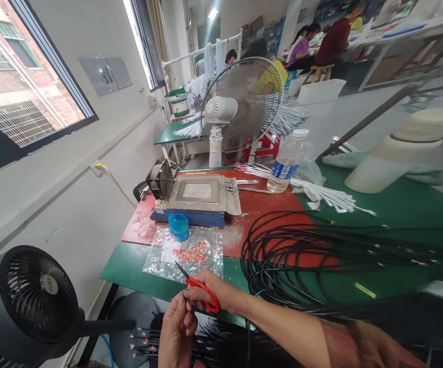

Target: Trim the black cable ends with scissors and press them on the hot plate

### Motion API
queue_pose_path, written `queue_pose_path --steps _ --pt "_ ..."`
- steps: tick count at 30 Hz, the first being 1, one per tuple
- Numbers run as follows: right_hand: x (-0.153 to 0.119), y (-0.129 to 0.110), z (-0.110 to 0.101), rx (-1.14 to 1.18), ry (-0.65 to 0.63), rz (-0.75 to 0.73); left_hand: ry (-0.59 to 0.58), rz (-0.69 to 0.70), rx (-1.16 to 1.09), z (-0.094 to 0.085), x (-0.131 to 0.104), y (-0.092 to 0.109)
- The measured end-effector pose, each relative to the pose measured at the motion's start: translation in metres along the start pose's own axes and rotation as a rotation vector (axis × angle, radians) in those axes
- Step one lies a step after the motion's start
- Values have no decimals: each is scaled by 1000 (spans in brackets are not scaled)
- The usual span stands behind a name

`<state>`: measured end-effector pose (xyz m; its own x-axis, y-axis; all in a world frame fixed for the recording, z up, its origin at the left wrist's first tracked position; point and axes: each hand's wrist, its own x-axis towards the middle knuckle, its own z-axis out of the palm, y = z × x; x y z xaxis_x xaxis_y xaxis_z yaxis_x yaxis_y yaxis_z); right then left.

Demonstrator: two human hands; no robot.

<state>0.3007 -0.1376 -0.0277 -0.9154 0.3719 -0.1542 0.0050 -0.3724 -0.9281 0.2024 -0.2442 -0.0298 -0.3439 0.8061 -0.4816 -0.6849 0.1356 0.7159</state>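
Observation:
My right hand (214, 291) is closed around a pair of scissors with red handles (208, 295), its dark blades pointing up and away to the left. Its thumb and fingertips meet those of my left hand (177, 322), which pinches the end of a black cable (199, 350). The cable tip is hidden between the fingers. Just beyond the hands, red and yellow clippings (193, 252) lie on a clear plastic bag (212, 266). A blue cup (178, 227) stands on the bag's far edge. To the right sits a coiled bundle of black cables (279, 245).
Behind the cup is a solder pot (196, 191) with a small fan (160, 180). A bottle (283, 166), white wires (331, 195) and a pale jug (394, 153) stand farther right. A black fan (33, 296) is at left, a large fan (221, 110) beyond the table; people sit behind.

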Motion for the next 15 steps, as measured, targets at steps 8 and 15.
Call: queue_pose_path --steps 8,15 --pt "2 1 -1 99 -29 54 35 43 15 7 -4 0" --pt "1 2 1 -28 51 31 163 118 82 6 -2 -5"
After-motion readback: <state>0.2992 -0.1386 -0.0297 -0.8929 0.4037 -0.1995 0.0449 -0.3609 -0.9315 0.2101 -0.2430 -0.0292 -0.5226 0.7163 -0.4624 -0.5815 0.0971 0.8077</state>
